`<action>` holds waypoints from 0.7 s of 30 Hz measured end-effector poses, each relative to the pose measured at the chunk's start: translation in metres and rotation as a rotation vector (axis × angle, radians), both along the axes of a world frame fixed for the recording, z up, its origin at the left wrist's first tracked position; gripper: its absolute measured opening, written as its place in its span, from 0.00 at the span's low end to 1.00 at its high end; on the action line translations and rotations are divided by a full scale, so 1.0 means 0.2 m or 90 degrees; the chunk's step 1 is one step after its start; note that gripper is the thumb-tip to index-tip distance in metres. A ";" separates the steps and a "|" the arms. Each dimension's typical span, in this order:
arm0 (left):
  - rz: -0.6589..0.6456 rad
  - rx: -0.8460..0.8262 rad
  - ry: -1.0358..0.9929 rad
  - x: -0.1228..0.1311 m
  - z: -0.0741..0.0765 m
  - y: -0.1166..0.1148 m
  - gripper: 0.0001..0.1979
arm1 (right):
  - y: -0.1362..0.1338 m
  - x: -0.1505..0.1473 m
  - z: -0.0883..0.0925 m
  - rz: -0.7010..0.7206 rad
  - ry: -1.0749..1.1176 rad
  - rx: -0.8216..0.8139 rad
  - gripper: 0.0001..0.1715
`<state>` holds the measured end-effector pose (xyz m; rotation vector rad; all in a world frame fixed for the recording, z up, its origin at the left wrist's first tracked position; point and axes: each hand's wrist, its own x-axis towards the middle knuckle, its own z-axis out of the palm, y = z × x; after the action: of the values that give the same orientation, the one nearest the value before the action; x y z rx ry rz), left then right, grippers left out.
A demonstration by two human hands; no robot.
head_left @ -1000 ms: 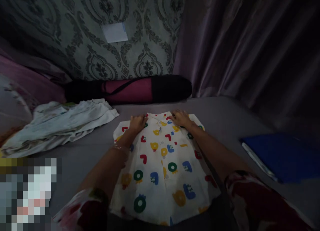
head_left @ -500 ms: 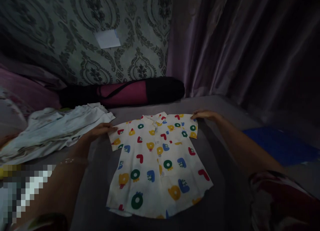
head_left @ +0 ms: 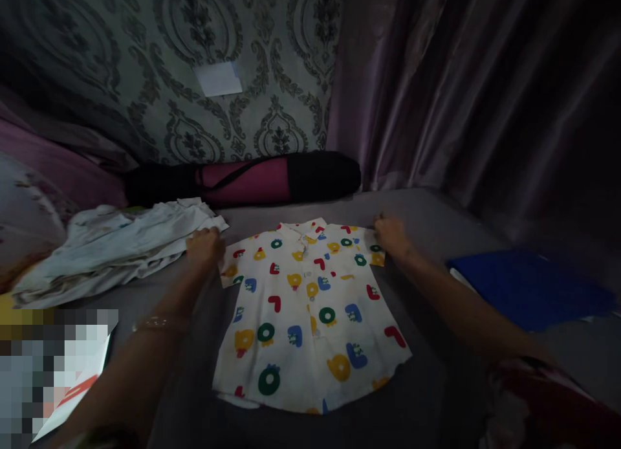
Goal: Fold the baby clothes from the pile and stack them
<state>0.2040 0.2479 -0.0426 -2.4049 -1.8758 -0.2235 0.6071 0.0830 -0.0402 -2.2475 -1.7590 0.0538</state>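
Head | 1 shirt (head_left: 301, 306) | 2 hands (head_left: 206, 247) (head_left: 392, 237) at 2 sleeves (head_left: 231, 269) (head_left: 376, 257) | fingers (head_left: 213, 234) curled, grip unclear

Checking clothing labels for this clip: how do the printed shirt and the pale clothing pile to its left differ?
The printed shirt lies spread flat, while the pale clothing pile is layered and rumpled. The shirt carries bold red, yellow, blue and green shapes; the pile looks mostly plain, with faint markings. Both are light-coloured and rest on the grey surface.
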 end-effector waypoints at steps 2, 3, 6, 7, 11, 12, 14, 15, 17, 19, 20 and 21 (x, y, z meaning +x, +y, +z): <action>-0.058 0.019 0.022 0.19 0.00 -0.09 0.18 | 0.03 -0.11 -0.03 0.052 -0.035 -0.011 0.20; -0.126 -0.010 0.014 0.29 -0.02 -0.14 0.18 | 0.04 -0.18 -0.05 0.065 -0.033 -0.008 0.22; -0.315 -0.066 -0.024 0.52 -0.11 -0.27 0.21 | 0.07 -0.36 -0.14 0.122 -0.043 -0.025 0.31; -0.311 -0.060 -0.039 0.56 -0.15 -0.29 0.24 | 0.08 -0.40 -0.17 0.124 -0.037 -0.041 0.33; -0.237 -0.074 -0.050 0.49 -0.29 -0.26 0.31 | 0.07 -0.39 -0.23 0.109 -0.017 -0.089 0.37; -0.232 -0.075 -0.047 0.43 -0.31 -0.24 0.31 | 0.06 -0.35 -0.23 0.103 -0.015 -0.093 0.38; -0.237 -0.070 -0.052 0.30 -0.33 -0.20 0.30 | 0.05 -0.25 -0.23 0.088 -0.015 -0.102 0.39; -0.248 -0.075 -0.056 0.23 -0.34 -0.18 0.30 | 0.04 -0.19 -0.23 0.080 -0.015 -0.106 0.39; -0.261 -0.094 -0.062 0.11 -0.34 -0.14 0.30 | 0.02 -0.09 -0.24 0.071 -0.021 -0.111 0.38; -0.253 -0.114 -0.064 0.01 -0.33 -0.12 0.30 | 0.01 -0.01 -0.25 0.073 -0.026 -0.112 0.37; -0.247 -0.121 -0.066 -0.02 -0.33 -0.12 0.30 | 0.00 0.02 -0.26 0.073 -0.027 -0.108 0.37; -0.242 -0.124 -0.068 -0.04 -0.33 -0.11 0.30 | 0.00 0.04 -0.27 0.073 -0.027 -0.104 0.37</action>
<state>0.1954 0.2252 -0.1077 -2.9253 -1.5230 -0.2032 0.6155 0.0824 -0.0948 -2.2700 -1.9706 0.1813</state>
